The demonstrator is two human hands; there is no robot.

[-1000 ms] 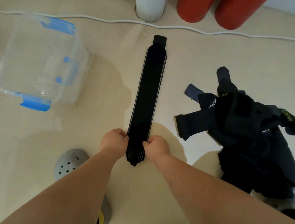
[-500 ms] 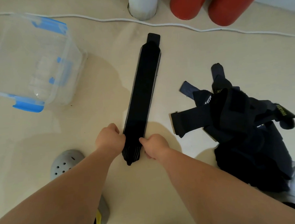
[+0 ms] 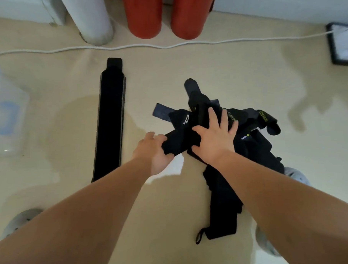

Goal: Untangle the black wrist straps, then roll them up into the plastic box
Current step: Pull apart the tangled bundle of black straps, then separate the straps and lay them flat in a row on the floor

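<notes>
One black wrist strap [image 3: 110, 118] lies flat and straight on the beige floor, left of centre, with no hand on it. To its right sits a tangled pile of black straps [image 3: 249, 148] with green lettering. My left hand [image 3: 153, 150] grips the near end of one strap that sticks out of the pile to the left. My right hand [image 3: 214, 138] rests on top of the pile with its fingers spread. The clear plastic box [image 3: 7, 119] with blue clips shows only partly at the left edge.
Two red cylinders [image 3: 164, 14] and a white cylinder [image 3: 92, 19] stand at the back, with a white cable [image 3: 125, 47] running across the floor before them. A dark box [image 3: 340, 44] sits far right. Grey shoes [image 3: 21, 220] are near my arms.
Both hands have let go of the flat strap's near end and moved right onto the tangled pile. The view has swung right, so the box now sits at the left edge.
</notes>
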